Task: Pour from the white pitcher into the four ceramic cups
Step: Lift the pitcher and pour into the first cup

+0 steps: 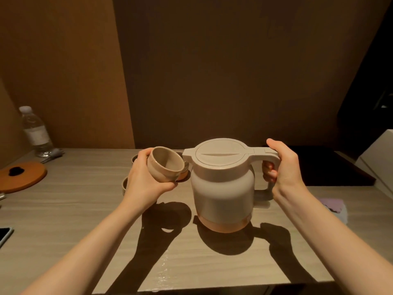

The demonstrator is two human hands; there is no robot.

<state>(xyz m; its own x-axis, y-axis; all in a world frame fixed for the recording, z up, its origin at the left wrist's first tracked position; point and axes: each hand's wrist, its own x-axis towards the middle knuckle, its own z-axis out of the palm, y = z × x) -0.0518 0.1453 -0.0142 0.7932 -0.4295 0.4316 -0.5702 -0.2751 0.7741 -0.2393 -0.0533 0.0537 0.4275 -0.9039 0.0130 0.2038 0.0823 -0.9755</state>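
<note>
right grip (282, 165) curled round the handle of the white pitcher (223, 188), pitcher upright, lid on, base at or just above the desk (85, 209). left grip (146, 179) holds a cup (164, 163) tilted, mouth just left of the pitcher's spout. other cups (125, 185) partly hidden behind the left hand, left of the pitcher.

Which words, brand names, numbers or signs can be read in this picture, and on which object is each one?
No text can be read in this picture.
Water bottle: it carries a pale label, but any print on it is too blurred to read.
White pitcher: no word or logo shows on its lid or body.
Ceramic cup in the left hand: plain, no marking.
Phone at the table edge: dark screen, nothing legible.
</note>
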